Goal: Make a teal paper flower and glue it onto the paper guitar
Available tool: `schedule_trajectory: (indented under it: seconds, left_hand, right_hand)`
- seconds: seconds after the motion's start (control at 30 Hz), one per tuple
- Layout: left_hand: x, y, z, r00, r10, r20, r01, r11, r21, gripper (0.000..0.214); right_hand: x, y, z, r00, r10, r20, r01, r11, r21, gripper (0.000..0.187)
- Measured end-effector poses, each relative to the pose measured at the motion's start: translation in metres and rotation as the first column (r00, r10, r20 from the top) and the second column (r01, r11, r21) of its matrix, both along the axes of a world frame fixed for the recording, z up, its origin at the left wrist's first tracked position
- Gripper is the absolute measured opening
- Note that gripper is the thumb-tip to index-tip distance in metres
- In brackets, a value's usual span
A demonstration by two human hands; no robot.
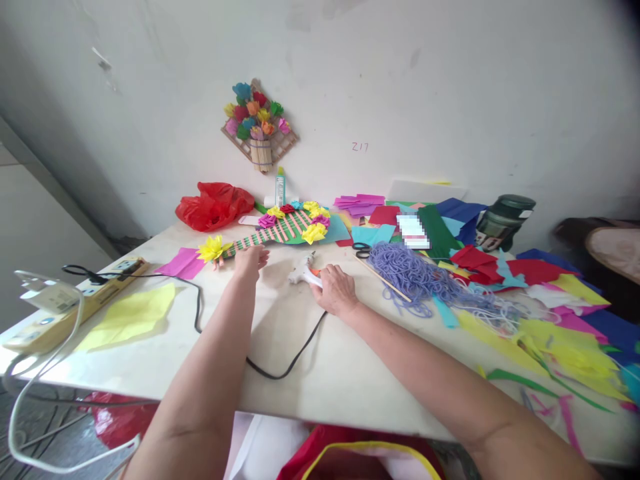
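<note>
A green fan-like craft (273, 235) with rows of thin pinkish sticks lies at the table's far side. Yellow, pink and red paper flowers (315, 232) ring its wide end, and a yellow paper flower (213, 249) sits at its narrow end. My left hand (253, 259) is at the craft's narrow stem, its fingers curled at the edge and partly hidden. My right hand (337, 288) grips a white and orange glue gun (303, 272), whose nozzle points up and away. The gun's black cord runs toward the table's front edge.
At left lie a power strip (107, 283) with a charger and yellow paper (133, 313). Purple yarn (415, 270), black-handled scissors (361, 249) and coloured paper scraps (550, 333) spread to the right. A dark jar (505, 220) and red plastic bag (215, 205) stand behind.
</note>
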State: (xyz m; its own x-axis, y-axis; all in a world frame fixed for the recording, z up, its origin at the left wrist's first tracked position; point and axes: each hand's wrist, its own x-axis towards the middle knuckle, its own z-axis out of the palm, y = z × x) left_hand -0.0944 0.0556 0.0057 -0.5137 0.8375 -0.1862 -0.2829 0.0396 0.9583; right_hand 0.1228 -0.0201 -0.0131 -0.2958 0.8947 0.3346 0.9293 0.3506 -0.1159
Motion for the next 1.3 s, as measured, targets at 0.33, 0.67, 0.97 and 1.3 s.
schedule_trajectory:
  seconds: [0.33,0.67,0.97,1.3]
  left_hand:
    - [0.028,0.021,0.003,0.916,-0.137,0.377,0.176,0.982,-0.069,0.03]
    - [0.041,0.046,-0.011,0.916,-0.169,0.364,0.21,0.975,-0.076,0.025]
    - [0.047,0.055,-0.013,0.949,-0.192,0.249,0.197,0.98,0.004,0.029]
    - [0.049,0.066,-0.011,0.939,-0.187,0.288,0.182,0.982,0.045,0.032]
  right_hand:
    - [0.004,0.005,-0.001,0.996,-0.083,-0.04,0.083,0.997,-0.01,0.026]
    - [0.004,0.007,-0.002,0.997,-0.068,-0.047,0.068,0.998,-0.001,0.025]
    - [0.003,0.01,-0.004,0.997,-0.059,-0.047,0.059,0.998,0.001,0.024]
    - [0.002,0.009,-0.005,0.999,-0.031,-0.036,0.031,1.0,0.006,0.026]
